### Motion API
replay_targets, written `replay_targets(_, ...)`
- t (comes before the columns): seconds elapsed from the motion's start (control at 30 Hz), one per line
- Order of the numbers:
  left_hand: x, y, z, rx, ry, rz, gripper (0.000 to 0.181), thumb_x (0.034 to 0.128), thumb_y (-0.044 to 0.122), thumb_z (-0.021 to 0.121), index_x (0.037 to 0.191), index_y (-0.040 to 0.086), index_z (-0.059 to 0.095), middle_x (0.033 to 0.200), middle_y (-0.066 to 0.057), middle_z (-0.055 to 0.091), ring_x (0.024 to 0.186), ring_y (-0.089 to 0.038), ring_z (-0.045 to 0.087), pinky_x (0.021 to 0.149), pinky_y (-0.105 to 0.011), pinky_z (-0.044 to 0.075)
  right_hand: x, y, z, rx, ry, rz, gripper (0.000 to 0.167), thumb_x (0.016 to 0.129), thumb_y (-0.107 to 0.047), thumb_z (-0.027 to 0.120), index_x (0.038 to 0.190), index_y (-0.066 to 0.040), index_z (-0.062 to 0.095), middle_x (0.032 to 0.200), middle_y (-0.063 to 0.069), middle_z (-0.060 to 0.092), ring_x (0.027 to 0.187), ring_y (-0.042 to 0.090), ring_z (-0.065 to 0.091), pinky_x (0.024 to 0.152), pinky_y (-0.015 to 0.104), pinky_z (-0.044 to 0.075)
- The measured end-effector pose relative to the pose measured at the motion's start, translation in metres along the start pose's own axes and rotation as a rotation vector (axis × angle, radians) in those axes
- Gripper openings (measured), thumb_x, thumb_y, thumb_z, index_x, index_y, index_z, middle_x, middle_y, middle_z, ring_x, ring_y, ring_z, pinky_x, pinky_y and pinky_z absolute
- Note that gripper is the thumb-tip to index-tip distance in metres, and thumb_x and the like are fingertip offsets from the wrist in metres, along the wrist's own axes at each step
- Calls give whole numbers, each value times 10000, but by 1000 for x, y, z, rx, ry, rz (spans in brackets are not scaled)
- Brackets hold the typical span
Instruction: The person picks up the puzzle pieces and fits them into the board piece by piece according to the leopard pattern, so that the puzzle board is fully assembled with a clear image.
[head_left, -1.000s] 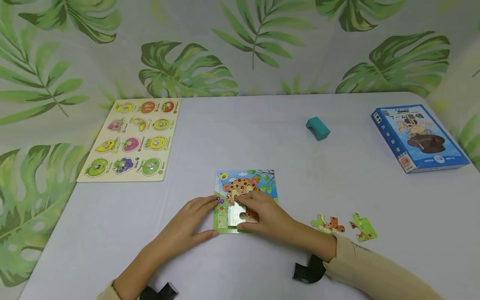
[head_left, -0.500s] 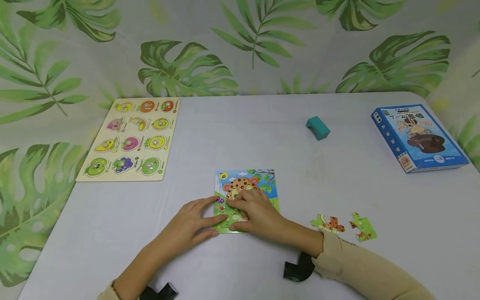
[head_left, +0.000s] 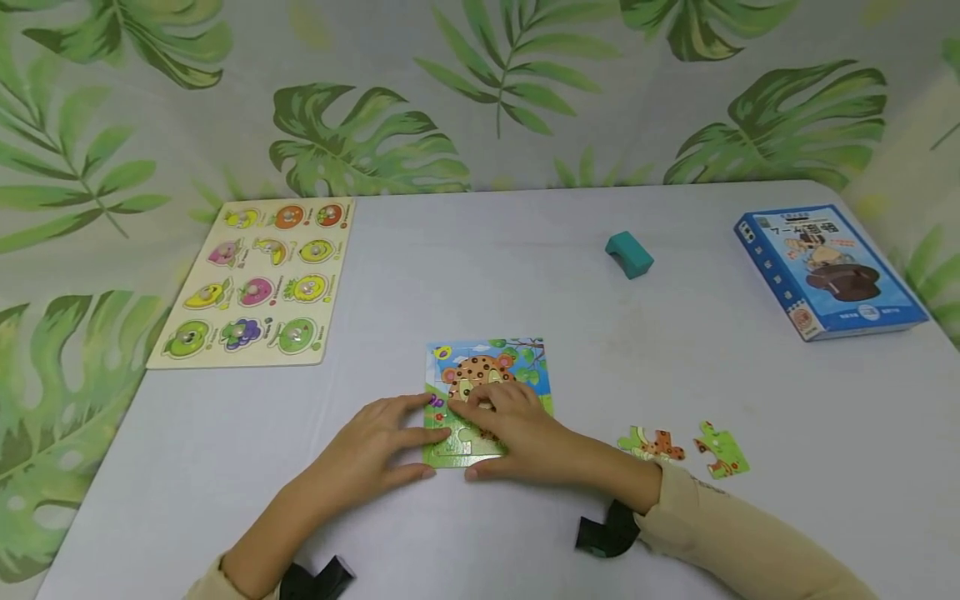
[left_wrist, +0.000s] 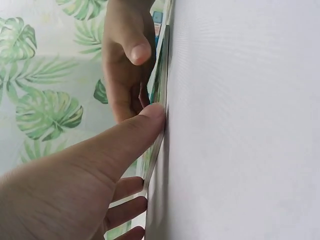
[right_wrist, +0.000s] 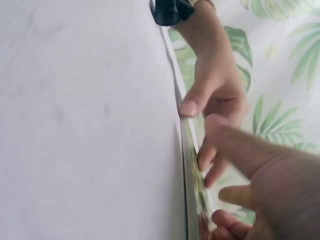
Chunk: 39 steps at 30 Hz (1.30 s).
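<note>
A square jigsaw puzzle (head_left: pixel 480 367) with a spotted cartoon animal lies flat on the table. My left hand (head_left: pixel 375 442) rests along its left side, with fingertips on the left part and the thumb at the lower left corner. The thumb (left_wrist: pixel 130 135) touches the puzzle's edge in the left wrist view. My right hand (head_left: pixel 528 433) covers the puzzle's right and middle parts, fingers touching its face and thumb by the bottom edge. A green jigsaw piece (head_left: pixel 453 443) sits in the lower left of the picture. Two loose jigsaw pieces, one spotted (head_left: pixel 652 444) and one green (head_left: pixel 723 450), lie to the right.
A fruit peg board (head_left: pixel 251 283) lies at the left. Toward the back stands a teal arch block (head_left: pixel 630 255), and a blue box (head_left: pixel 832 271) lies at the far right. Leaf-patterned cloth (head_left: pixel 510 92) rises behind the white table (head_left: pixel 480 267).
The silver gap in the puzzle's lower left is now filled by a green piece. My right hand shifted left over it, then opened its thumb away. A left finger moved onto the piece.
</note>
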<state>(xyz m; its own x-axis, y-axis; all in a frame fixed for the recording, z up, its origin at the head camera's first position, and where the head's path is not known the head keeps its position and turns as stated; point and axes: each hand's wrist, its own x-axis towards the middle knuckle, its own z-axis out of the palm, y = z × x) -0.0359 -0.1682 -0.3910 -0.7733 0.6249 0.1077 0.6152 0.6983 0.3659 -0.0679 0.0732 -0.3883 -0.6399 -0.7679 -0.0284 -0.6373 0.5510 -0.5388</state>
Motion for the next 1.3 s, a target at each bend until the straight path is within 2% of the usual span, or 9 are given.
replay_targets(0.17,3,0,-3,-22,5,-19,409,727,415,708,1108,275,659,1283,-89,460,1105,-233,448,921,-385,348,-11,3,-18,229,30,43,708,759,-424,686,1367,-232,377,1335,-38,316,1233,170,251,967,452,269)
replay_targets(0.27,2,1,-2,-30,14,-19,418,716,413,718,1103,267,663,1278,-94,465,1102,-244,452,915,-394,351,-25,5,-33,282,103,72,711,741,-348,728,1352,-205,392,1347,-14,318,1239,197,260,949,467,307)
replay_targets(0.53,2,0,0,-46,32,-31,419,706,405,728,1097,267,667,1274,-77,466,1105,-226,445,912,-386,348,-83,15,-66,245,299,161,764,698,-234,775,1351,-203,379,1345,2,306,1222,218,300,873,456,409)
replay_targets(0.77,1,0,0,-60,27,-55,417,707,399,729,1097,266,666,1290,-71,455,1121,-224,433,926,-388,339,-127,25,-70,150,392,266,813,663,-219,796,1356,-225,371,1330,35,338,1196,209,315,841,556,373)
replay_targets(0.83,1,1,0,-66,22,-61,417,711,405,724,1101,268,664,1298,-71,447,1132,-223,425,935,-386,331,-136,30,-67,128,399,288,821,660,-222,797,1360,-214,368,1319,36,349,1186,185,322,881,502,376)
replay_targets(0.93,1,1,0,-68,15,-62,419,718,411,716,1108,268,660,1308,-72,437,1147,-227,415,945,-389,322,-146,40,-59,113,394,293,815,661,-210,795,1357,-167,373,1292,40,371,1153,110,331,937,256,352)
replay_targets(1.03,1,1,0,-70,12,-63,417,723,412,712,1111,268,658,1312,-74,433,1151,-231,412,949,-391,318,-154,51,-52,93,379,286,795,663,-202,794,1339,-106,387,1262,43,393,1107,61,343,847,42,259)
replay_targets(1.17,1,1,0,-74,13,-66,414,724,412,711,1108,267,659,1310,-75,435,1150,-234,414,948,-395,318,-160,61,-46,98,316,321,769,687,-275,771,1329,-91,391,1250,69,397,1107,153,373,843,13,236)
replay_targets(1.3,0,1,0,-74,9,-72,414,726,413,710,1110,268,658,1313,-75,432,1152,-235,412,948,-397,318,-162,65,-46,79,233,386,754,702,-344,744,1329,-111,396,1254,86,410,1133,272,397,916,214,363)
